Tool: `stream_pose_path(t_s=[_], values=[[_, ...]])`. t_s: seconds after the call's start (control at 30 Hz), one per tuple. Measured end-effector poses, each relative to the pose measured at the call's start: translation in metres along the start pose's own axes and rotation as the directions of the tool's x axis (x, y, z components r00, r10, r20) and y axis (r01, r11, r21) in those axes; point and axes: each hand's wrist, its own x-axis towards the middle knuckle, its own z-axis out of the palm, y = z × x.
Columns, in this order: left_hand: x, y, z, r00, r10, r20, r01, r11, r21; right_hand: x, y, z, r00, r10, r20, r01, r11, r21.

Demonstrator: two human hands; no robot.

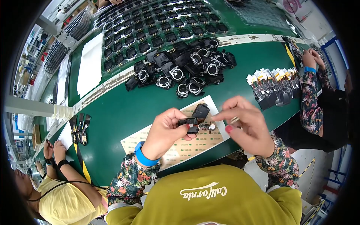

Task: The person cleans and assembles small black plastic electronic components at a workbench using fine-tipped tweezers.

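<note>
My left hand (169, 127) is closed around a small black plastic housing (192, 128), thumb pressed on its face. A rounded black cover (201, 111) stands just beyond it, seemingly joined to the housing. From the housing's right side sticks out a small electronic part with a white round piece (212, 127). My right hand (245, 125) hovers to the right of these, thumb and forefinger apart, with nothing visible between them. Beneath both hands lies a tan printed sheet (174, 152) on a white backing.
A heap of black housings with round rings (180, 69) sits ahead on the green table (108, 112). Trays of black parts (161, 26) spread behind it. Flat cable assemblies (275, 88) lie right, several black parts (80, 129) left. Co-workers sit at left (71, 198) and right (313, 101).
</note>
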Motion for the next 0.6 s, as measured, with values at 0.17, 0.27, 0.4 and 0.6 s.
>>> stream_pose_path(t_s=[0.17,0.27,0.4,0.6], values=[[0.001,-0.001,0.001,1.0,-0.007,0.009,0.007,1.0,0.016,-0.01,0.009,-0.021,0.989,-0.135,-0.065,0.132,0.99,-0.05],[0.003,0.0,0.007,0.999,-0.033,0.022,0.033,0.999,0.015,-0.025,0.017,-0.024,0.996,0.085,-0.038,-0.085,0.996,0.001],[0.003,-0.001,0.017,0.997,-0.073,-0.004,0.073,0.997,0.017,-0.04,0.024,-0.015,0.905,0.42,-0.069,-0.384,0.876,0.294],[0.009,-0.028,0.021,0.996,-0.015,0.092,0.013,1.0,0.019,-0.059,0.042,-0.004,0.867,0.474,-0.152,-0.41,0.853,0.323]])
